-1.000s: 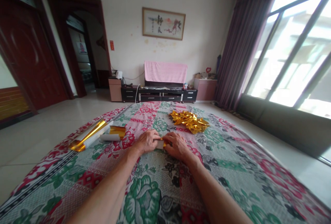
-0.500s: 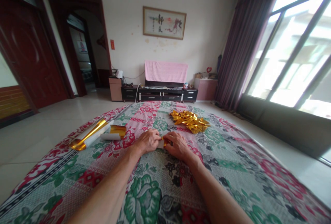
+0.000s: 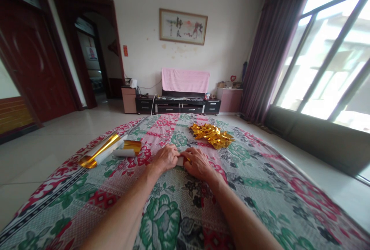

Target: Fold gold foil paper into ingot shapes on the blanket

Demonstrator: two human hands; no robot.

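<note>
Both hands meet over the flowered cloth, low and close together. Between them is a small sheet of gold foil paper, its pale back showing and most of it covered by fingers. My left hand is closed, with the fingertips pinching the left part of the paper. My right hand curls over the right part, thumb and fingers closed on it. Beyond the right hand lies a heap of folded gold foil pieces. Left of my left hand rest a curled gold sheet and a larger loose roll of gold paper.
The flowered cloth covers a broad rounded surface. Past its far edge stands a low black cabinet with a pink cloth over a screen. A purple curtain and windows are on the right, a dark red door on the left.
My hands stay almost in place while their fingers shift on the paper. Less gold shows between them now, and more of the pale side. The heap and rolls have not moved.
</note>
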